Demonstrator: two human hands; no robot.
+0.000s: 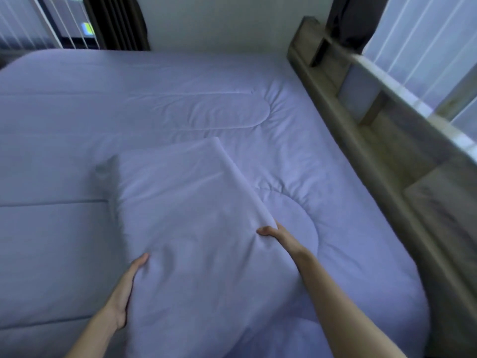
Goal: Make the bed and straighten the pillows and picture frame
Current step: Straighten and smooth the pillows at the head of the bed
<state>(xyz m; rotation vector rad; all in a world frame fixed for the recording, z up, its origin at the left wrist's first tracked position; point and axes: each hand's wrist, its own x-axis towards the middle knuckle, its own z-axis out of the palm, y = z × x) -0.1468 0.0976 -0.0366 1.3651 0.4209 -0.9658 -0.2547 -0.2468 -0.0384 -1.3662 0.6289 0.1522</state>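
Note:
A pale lilac pillow [185,215] sits in front of me above the bed, held between both hands. My left hand [126,290] grips its near left edge with the palm against the side. My right hand [276,235] pinches its right edge, thumb on top and fingers hidden beneath. Under the pillow a quilted lilac comforter [180,109] lies spread flat over the bed. No picture frame is in view.
A wooden headboard [361,140] with open shelf compartments runs along the bed's right side. Behind it is a window with white bars [423,42]. Dark curtains [116,21] hang at the far left beside another barred window.

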